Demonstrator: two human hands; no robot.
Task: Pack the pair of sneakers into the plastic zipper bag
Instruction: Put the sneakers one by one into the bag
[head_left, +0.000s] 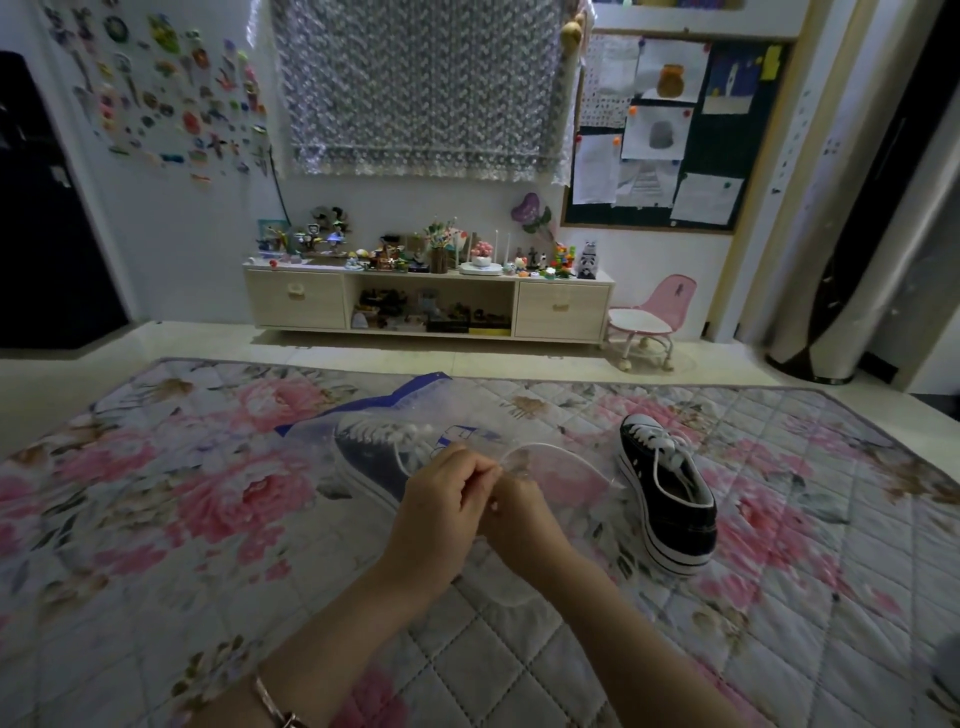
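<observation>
On a floral quilted mat (156, 519), the left hand (441, 509) and right hand (514, 512) meet at the centre, pinching the open rim of a clear zipper bag (467, 410). One dark sneaker (371, 454) lies inside the bag at eleven o'clock; the other sneaker (670, 499) stands outside at three o'clock.

Not much on show here, just two bare forearms coming in from the bottom edge, no sleeves in sight. The left hand (445, 501) and right hand (514, 512) have no rings or gloves as far as the dim light lets anyone tell. Only thing worn is a thin rose-gold bracelet (274, 702) on the left wrist, with a small clasp or charm at its lower end.
</observation>
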